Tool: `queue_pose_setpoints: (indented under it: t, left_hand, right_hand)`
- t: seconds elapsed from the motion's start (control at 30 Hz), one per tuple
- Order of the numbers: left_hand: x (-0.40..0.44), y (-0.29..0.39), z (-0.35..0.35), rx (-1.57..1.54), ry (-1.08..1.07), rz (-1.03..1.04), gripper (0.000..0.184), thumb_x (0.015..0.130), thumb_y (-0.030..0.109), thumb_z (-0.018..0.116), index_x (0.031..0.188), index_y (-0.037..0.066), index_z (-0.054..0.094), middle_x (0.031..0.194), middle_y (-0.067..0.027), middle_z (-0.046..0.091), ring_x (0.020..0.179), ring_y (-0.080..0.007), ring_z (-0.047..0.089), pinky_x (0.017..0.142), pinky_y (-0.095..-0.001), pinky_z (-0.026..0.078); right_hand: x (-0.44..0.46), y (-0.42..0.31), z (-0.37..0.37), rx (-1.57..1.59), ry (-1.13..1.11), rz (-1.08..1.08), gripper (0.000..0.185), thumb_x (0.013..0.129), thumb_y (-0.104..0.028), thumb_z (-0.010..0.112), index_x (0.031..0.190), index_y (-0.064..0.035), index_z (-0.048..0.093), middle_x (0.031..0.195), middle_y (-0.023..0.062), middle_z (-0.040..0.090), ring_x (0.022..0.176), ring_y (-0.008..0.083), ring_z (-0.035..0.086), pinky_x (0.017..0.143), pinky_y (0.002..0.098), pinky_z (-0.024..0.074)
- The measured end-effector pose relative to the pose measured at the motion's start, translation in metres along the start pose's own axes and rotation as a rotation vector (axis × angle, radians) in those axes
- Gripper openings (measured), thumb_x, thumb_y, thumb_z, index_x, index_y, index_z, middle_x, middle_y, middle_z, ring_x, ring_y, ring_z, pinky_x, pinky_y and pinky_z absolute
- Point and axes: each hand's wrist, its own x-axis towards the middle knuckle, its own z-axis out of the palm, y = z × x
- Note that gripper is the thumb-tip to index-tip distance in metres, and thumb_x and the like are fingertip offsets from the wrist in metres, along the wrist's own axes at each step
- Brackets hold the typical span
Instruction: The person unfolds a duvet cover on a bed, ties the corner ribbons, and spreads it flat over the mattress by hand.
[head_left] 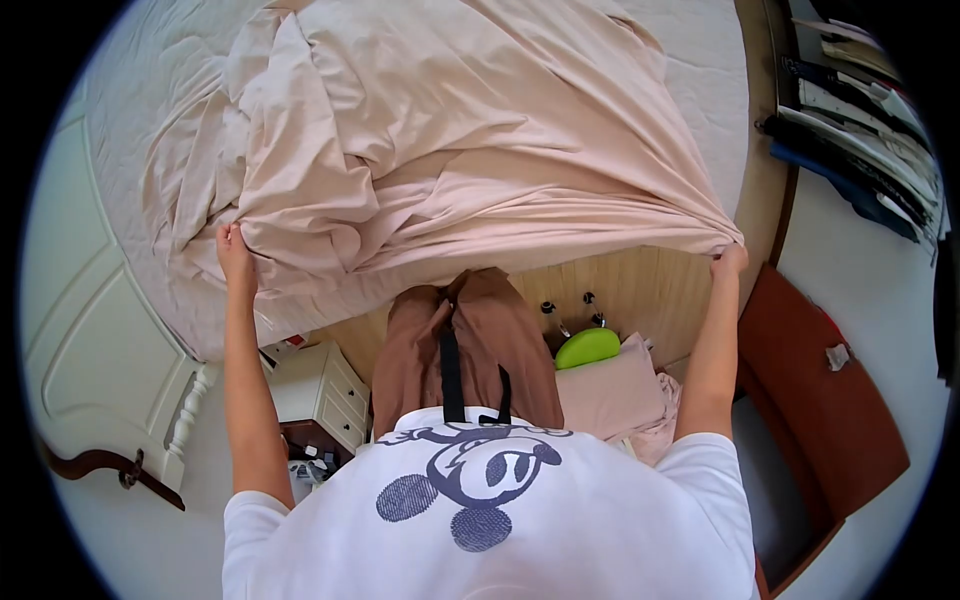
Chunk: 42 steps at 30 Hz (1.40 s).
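A pale pink bed sheet (pixel 440 130) lies bunched and wrinkled over the bed. On the left, my left hand (pixel 232 245) is closed on the near edge of the sheet, fingers curled into the cloth. Far to the right, my right hand (pixel 732 258) grips a gathered corner of it. Between my hands the fabric is stretched in long folds, tightest toward the right. Under the sheet shows a whitish quilted mattress (pixel 700 90).
A white headboard (pixel 90 310) stands at the left, beside a white nightstand (pixel 320 390). A red-brown chair (pixel 810 390) is at the right, below hanging clothes (pixel 860 130). Near my legs are a green rounded object (pixel 588 347) and folded pink cloth (pixel 620 395).
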Motion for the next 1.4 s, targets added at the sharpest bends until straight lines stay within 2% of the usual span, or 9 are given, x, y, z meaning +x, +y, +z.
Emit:
queue_pose_setpoints:
  t: [0.17, 0.23, 0.33, 0.43, 0.5, 0.87, 1.07, 1.27, 1.4]
  left_hand:
    - [-0.076, 0.025, 0.080, -0.067, 0.030, -0.032, 0.024, 0.099, 0.025, 0.043, 0.095, 0.004, 0.054, 0.086, -0.0012, 0.055, 0.079, -0.0094, 0.048, 0.074, -0.0265, 0.042]
    - [-0.126, 0.047, 0.114, 0.107, -0.065, -0.013, 0.026, 0.099, 0.027, 0.044, 0.096, 0.003, 0.054, 0.086, -0.0021, 0.056, 0.081, -0.0111, 0.050, 0.075, -0.0264, 0.042]
    - [-0.216, 0.129, 0.151, 0.366, -0.309, 0.165, 0.025, 0.092, 0.024, 0.057, 0.101, 0.001, 0.053, 0.085, -0.0065, 0.056, 0.082, -0.0158, 0.053, 0.074, -0.0273, 0.043]
    - [-0.265, 0.148, 0.161, 0.162, -0.592, 0.271, 0.031, 0.084, 0.019, 0.068, 0.104, 0.001, 0.052, 0.084, -0.0066, 0.052, 0.079, -0.0150, 0.050, 0.071, -0.0283, 0.043]
    - [-0.267, 0.150, 0.156, 0.158, -0.879, 0.205, 0.034, 0.081, 0.016, 0.069, 0.107, 0.001, 0.053, 0.083, -0.0085, 0.054, 0.079, -0.0181, 0.054, 0.073, -0.0301, 0.044]
    - [-0.129, 0.041, 0.128, 1.099, -0.243, 0.785, 0.056, 0.065, 0.018, 0.071, 0.120, 0.018, 0.057, 0.131, -0.0127, 0.045, 0.123, -0.0347, 0.039, 0.094, -0.0697, 0.027]
    - [-0.056, -0.011, 0.124, 0.483, -0.697, 0.319, 0.016, 0.078, 0.013, 0.067, 0.089, 0.007, 0.058, 0.092, -0.0046, 0.060, 0.082, -0.0233, 0.056, 0.075, -0.0410, 0.044]
    - [-0.069, 0.086, 0.040, 0.449, -0.658, -0.083, 0.039, 0.077, 0.027, 0.074, 0.100, -0.001, 0.061, 0.085, -0.0033, 0.061, 0.077, -0.0138, 0.054, 0.069, -0.0285, 0.045]
    - [-0.095, 0.097, -0.014, 0.554, -1.030, -0.111, 0.055, 0.075, 0.026, 0.076, 0.118, -0.003, 0.057, 0.096, -0.0031, 0.063, 0.080, -0.0130, 0.056, 0.072, -0.0264, 0.046]
  right_hand:
    - [-0.028, 0.075, 0.067, -0.664, -0.073, -0.840, 0.053, 0.079, -0.022, 0.072, 0.120, 0.0049, 0.052, 0.106, 0.0132, 0.063, 0.098, 0.0253, 0.060, 0.087, 0.0340, 0.0478]
    - [-0.133, 0.067, 0.119, -0.297, -0.814, -0.163, 0.058, 0.081, -0.034, 0.071, 0.127, -0.0045, 0.052, 0.116, 0.0102, 0.057, 0.101, 0.0170, 0.055, 0.081, 0.0287, 0.0455]
    - [-0.313, 0.028, 0.171, -0.232, -1.237, 0.350, 0.081, 0.084, -0.049, 0.062, 0.147, -0.0149, 0.023, 0.141, 0.0117, 0.043, 0.131, 0.0281, 0.037, 0.091, 0.0515, 0.0389]
    - [-0.399, 0.055, 0.214, 0.153, -1.442, 0.548, 0.060, 0.087, -0.035, 0.063, 0.135, -0.0048, 0.043, 0.124, 0.0109, 0.058, 0.110, 0.0206, 0.057, 0.085, 0.0369, 0.0477]
    - [-0.408, 0.041, 0.204, 0.057, -1.384, 0.358, 0.050, 0.088, -0.029, 0.062, 0.129, -0.0027, 0.049, 0.116, 0.0089, 0.062, 0.101, 0.0173, 0.059, 0.082, 0.0328, 0.0493]
    - [-0.322, -0.077, 0.104, 0.019, -1.046, 0.266, 0.050, 0.098, -0.039, 0.047, 0.121, 0.0051, 0.052, 0.119, 0.0115, 0.060, 0.104, 0.0176, 0.058, 0.090, 0.0304, 0.0463]
    - [-0.293, -0.082, 0.094, 0.160, -0.905, 0.199, 0.041, 0.098, -0.029, 0.044, 0.122, 0.0026, 0.055, 0.114, 0.0081, 0.062, 0.099, 0.0165, 0.059, 0.085, 0.0294, 0.0475]
    - [-0.210, -0.094, 0.072, 0.252, -0.897, 0.053, 0.035, 0.094, -0.020, 0.045, 0.098, 0.0087, 0.064, 0.081, 0.0084, 0.063, 0.068, 0.0114, 0.052, 0.063, 0.0220, 0.0441]
    - [-0.239, -0.060, 0.120, -0.244, -0.703, -0.378, 0.059, 0.084, -0.042, 0.063, 0.119, 0.0049, 0.054, 0.108, 0.0141, 0.062, 0.097, 0.0219, 0.060, 0.080, 0.0337, 0.0480]
